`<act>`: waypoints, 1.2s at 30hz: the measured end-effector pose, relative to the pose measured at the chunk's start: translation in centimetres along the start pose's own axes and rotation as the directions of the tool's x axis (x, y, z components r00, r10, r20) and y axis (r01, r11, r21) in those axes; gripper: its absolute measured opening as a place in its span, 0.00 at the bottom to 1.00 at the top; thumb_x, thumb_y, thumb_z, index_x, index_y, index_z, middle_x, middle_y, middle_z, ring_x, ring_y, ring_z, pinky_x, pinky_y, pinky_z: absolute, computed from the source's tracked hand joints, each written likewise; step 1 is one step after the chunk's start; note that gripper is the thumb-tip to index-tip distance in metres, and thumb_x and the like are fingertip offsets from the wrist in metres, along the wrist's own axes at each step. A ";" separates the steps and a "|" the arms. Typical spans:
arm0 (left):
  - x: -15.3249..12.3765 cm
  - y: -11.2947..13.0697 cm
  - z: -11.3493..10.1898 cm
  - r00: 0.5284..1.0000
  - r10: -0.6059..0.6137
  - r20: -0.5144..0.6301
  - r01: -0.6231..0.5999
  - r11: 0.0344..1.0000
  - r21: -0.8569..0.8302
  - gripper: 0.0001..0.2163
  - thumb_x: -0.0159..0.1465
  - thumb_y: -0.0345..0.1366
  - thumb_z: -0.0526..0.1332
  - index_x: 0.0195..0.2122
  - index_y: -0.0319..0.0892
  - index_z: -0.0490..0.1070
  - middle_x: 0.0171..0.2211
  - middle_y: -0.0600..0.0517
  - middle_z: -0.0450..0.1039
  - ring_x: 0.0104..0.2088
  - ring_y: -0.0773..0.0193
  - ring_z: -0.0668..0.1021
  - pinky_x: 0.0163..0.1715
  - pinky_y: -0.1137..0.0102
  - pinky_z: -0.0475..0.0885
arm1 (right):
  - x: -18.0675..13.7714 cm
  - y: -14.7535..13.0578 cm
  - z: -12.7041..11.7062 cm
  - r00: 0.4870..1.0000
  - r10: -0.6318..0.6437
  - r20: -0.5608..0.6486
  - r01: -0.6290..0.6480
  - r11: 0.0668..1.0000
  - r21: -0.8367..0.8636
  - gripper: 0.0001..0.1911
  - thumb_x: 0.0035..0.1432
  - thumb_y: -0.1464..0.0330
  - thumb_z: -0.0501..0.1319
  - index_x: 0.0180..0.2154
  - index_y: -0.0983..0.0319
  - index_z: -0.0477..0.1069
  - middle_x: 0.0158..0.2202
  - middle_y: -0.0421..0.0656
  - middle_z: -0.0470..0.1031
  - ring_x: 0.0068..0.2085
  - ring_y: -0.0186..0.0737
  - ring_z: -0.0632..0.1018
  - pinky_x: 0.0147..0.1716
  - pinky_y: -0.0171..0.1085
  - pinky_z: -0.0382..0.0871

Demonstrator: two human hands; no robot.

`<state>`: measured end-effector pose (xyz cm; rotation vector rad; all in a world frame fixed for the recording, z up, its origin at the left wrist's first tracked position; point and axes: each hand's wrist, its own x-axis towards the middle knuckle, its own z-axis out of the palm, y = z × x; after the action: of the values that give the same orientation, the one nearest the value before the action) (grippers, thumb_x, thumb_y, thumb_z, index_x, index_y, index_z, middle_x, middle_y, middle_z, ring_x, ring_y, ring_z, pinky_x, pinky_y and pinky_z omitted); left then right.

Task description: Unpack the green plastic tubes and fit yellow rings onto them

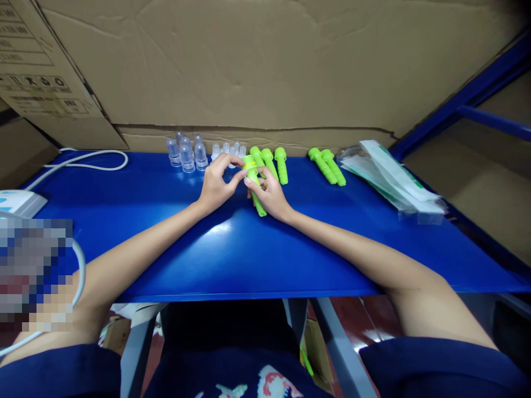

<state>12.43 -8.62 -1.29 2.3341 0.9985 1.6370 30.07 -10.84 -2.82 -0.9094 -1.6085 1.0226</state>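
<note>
A lime-green, flashlight-shaped plastic piece (258, 203) is held between my two hands, tilted, over the middle of the blue table. My left hand (217, 185) pinches its wide upper end, near a yellow band. Round its narrower body the fingers of my right hand (270, 194) are closed. Just beyond my hands lie three like green pieces (281, 166). Several clear plastic bottle-shaped parts (187, 156) stand upright to the left, and smaller clear parts (226, 148) sit partly behind my left hand.
Two more green pieces (327, 166) lie to the right, beside flat plastic packets (394, 179). A white cable (99, 157) and a white device (22, 203) are at the left. Cardboard (249, 66) walls the back; a blue metal frame (468, 99) rises at right.
</note>
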 end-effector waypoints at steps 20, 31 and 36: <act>-0.1 0.6 0.1 1.000 -0.008 -0.011 0.009 0.998 0.063 0.05 0.69 0.38 0.66 0.40 0.43 0.76 0.40 0.50 0.82 0.42 0.58 0.81 0.48 0.62 0.72 | 0.1 0.0 0.0 0.997 0.054 0.054 -0.057 0.997 0.052 0.30 0.59 0.41 0.66 0.43 0.57 0.59 0.22 0.31 0.72 0.17 0.31 0.71 0.15 0.32 0.65; -0.1 0.4 -0.2 0.994 0.103 0.034 -0.106 0.990 0.092 0.06 0.70 0.40 0.64 0.42 0.43 0.76 0.42 0.49 0.83 0.44 0.58 0.82 0.49 0.61 0.73 | 0.1 -0.1 -0.2 0.981 0.083 0.177 -0.093 0.994 0.054 0.30 0.60 0.40 0.65 0.42 0.59 0.62 0.27 0.36 0.75 0.19 0.32 0.74 0.17 0.33 0.68; -0.4 0.8 0.3 0.974 0.187 0.129 -0.200 0.975 0.101 0.08 0.73 0.39 0.59 0.46 0.44 0.76 0.52 0.45 0.79 0.55 0.56 0.80 0.55 0.60 0.70 | 0.3 0.2 -0.2 0.978 0.084 0.189 -0.091 0.995 0.029 0.31 0.58 0.48 0.69 0.49 0.61 0.63 0.27 0.34 0.74 0.20 0.31 0.74 0.19 0.32 0.69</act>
<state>13.02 -9.41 -1.38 2.6445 0.8868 1.5181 30.24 -10.47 -2.86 -0.8867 -1.7105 1.2268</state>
